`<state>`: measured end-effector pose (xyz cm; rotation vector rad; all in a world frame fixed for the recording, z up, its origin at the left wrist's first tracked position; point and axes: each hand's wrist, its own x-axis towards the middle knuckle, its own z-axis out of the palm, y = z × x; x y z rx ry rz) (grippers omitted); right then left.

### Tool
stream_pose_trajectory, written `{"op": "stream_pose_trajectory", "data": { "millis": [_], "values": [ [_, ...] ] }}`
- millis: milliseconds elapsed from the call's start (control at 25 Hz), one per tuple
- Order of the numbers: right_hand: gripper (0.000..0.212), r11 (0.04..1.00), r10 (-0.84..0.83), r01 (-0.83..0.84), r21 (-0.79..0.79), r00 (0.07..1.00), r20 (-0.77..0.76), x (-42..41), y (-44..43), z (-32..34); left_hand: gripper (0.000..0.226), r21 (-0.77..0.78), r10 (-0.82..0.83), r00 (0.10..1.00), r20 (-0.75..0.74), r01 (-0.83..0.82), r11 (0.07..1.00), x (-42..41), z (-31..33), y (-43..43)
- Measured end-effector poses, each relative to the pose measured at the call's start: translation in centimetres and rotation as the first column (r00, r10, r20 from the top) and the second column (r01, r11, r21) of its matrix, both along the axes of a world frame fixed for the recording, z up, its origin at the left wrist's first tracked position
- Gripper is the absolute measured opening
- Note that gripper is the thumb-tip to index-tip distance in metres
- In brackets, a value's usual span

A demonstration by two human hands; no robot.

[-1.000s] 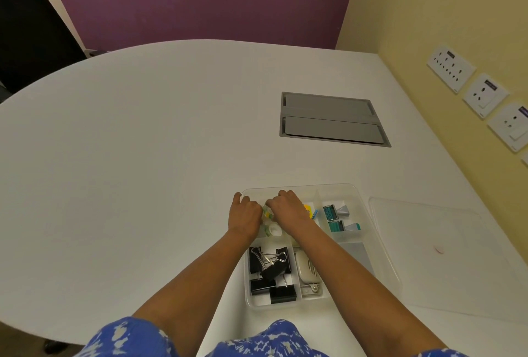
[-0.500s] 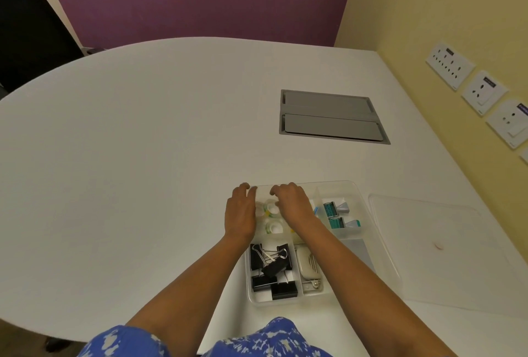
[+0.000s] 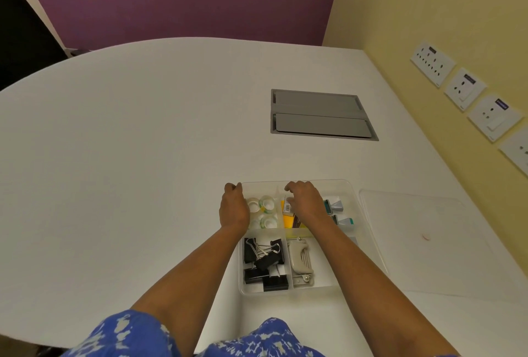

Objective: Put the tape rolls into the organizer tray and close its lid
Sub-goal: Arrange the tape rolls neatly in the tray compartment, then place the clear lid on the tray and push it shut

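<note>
A clear plastic organizer tray (image 3: 350, 185) sits on the white table near its front edge. Several clear tape rolls (image 3: 264, 206) lie in its far left compartment. My left hand (image 3: 233, 208) hovers over the tray's left rim, fingers curled and holding nothing. My right hand (image 3: 305, 202) hangs over the far middle compartment, fingers loosely spread and empty. The tray's clear lid (image 3: 423, 239) lies flat on the table to the right of the tray.
Black binder clips (image 3: 264, 262) and a beige stapler (image 3: 300, 261) fill the tray's near compartments; yellow notes (image 3: 288, 218) and teal-capped items (image 3: 340, 213) lie farther back. A grey cable hatch (image 3: 320, 115) is set in the table. Wall sockets (image 3: 463, 87) line the yellow wall.
Both hands were together over the tape rolls in the far left compartment. They have let go and spread apart, the left to the tray's rim and the right toward the middle.
</note>
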<state>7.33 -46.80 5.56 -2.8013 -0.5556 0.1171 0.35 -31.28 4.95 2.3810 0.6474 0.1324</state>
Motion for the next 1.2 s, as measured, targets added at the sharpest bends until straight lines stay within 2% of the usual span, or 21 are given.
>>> {"op": "stream_pose_trajectory", "data": {
  "millis": [240,440,600,760,1000,1200],
  "values": [
    [0.031,0.998,-0.06,0.06,0.01,0.998,-0.014,-0.3,-0.3,0.3,0.045,0.028,-0.04,0.998,-0.042,0.041,0.999,0.0,0.1,0.3],
    [0.033,0.994,-0.111,0.11,0.017,0.994,0.004,-0.8,-1.1,1.1,0.044,0.22,-0.124,0.99,-0.071,0.137,0.966,-0.3,0.8,0.4],
    [0.031,0.984,-0.167,0.164,0.063,0.985,0.044,-0.8,-3.0,1.6,0.041,0.292,-0.175,0.984,-0.029,0.176,0.94,-0.2,1.6,-1.1],
    [0.03,0.975,-0.214,0.206,0.086,0.973,0.088,-0.5,-6.7,2.0,0.036,0.278,-0.203,0.979,0.026,0.188,0.942,0.5,2.3,-4.9],
    [0.028,0.948,-0.3,0.274,0.161,0.938,0.173,1.2,-16.8,1.8,0.031,0.199,-0.207,0.971,0.121,0.18,0.963,3.7,3.2,-15.2],
    [0.03,0.948,-0.313,0.304,0.092,0.943,0.114,3.0,-27.3,0.7,0.033,0.062,-0.175,0.974,0.146,0.167,0.984,5.7,3.0,-25.9]
  ]
}}
